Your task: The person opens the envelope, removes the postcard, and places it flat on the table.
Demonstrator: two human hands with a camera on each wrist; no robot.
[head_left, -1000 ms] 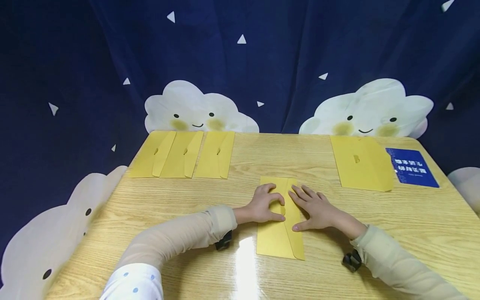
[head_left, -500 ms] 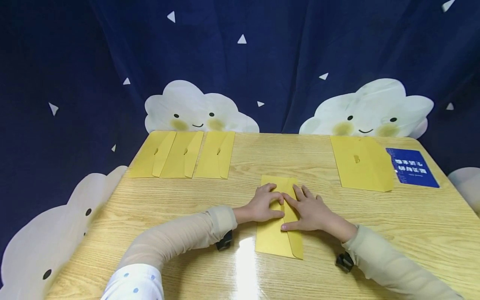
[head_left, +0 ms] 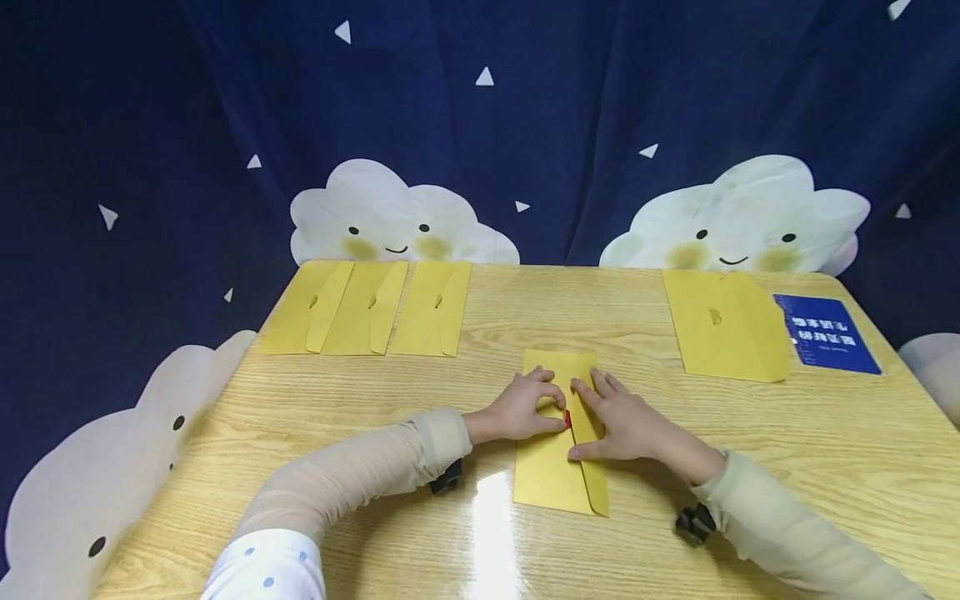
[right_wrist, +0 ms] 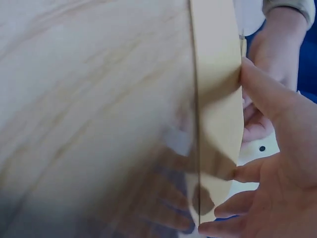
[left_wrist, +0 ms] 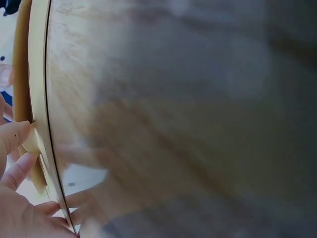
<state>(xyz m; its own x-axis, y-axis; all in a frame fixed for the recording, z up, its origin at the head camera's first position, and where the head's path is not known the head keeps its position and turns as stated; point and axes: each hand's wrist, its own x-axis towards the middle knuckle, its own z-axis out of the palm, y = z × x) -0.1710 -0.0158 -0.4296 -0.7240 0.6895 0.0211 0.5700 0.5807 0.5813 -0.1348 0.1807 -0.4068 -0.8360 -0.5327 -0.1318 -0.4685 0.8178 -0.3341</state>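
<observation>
A yellow paper envelope [head_left: 551, 475] lies flap side up at the middle front of the table. My left hand [head_left: 525, 408] curls thumb and forefinger at the flap's middle, pinching its small tab [left_wrist: 31, 143] in the left wrist view. A bit of red [head_left: 567, 420] shows beside the left thumb tip, at the flap edge; what it belongs to is hidden. My right hand [head_left: 628, 421] lies over the envelope's right side, its fingers spread and fairly straight. In the right wrist view, the thumb [right_wrist: 267, 91] touches the flap.
Three yellow envelopes [head_left: 429, 310] lie side by side at the back left of the wooden table [head_left: 360, 383]. At the back right are another yellow envelope [head_left: 720, 337], its flap spread out, and a blue printed card [head_left: 827, 335]. A dark curtain [head_left: 547, 125] hangs behind.
The right hand has shifted left onto the flap, then slightly back to the right. Red has come into view at the flap's edge, which stands a little raised. The left hand has barely moved.
</observation>
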